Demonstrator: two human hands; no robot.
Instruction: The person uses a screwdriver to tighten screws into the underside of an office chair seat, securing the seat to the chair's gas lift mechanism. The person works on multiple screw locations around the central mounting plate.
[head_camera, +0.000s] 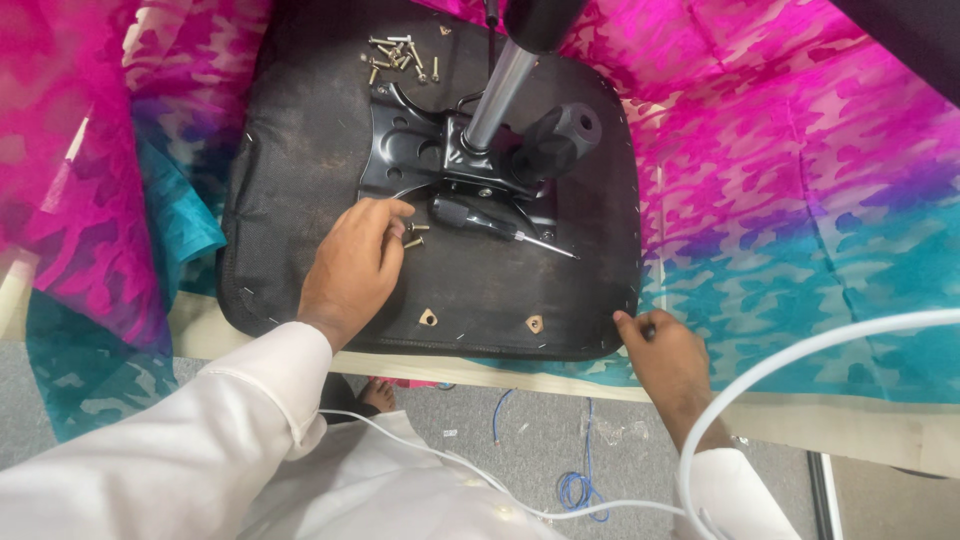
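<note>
An upturned black chair seat (300, 150) lies on a table, its black metal mechanism plate (405, 150) and silver gas cylinder (497, 95) facing up. My left hand (352, 265) rests on the seat underside, fingertips pinched on a small brass-coloured screw (413, 241) beside the plate's near edge. A black-handled screwdriver (485, 220) lies just right of those fingers, tip pointing right. My right hand (665, 360) grips the seat's near right edge. Several loose screws (400, 57) lie in a pile at the far side of the seat.
A pink and teal patterned cloth (790, 160) covers the table around the seat. A black adjustment knob (560, 140) juts from the mechanism. A white cable (800, 350) loops at lower right. Blue wire (575, 490) lies on the grey floor below the table edge.
</note>
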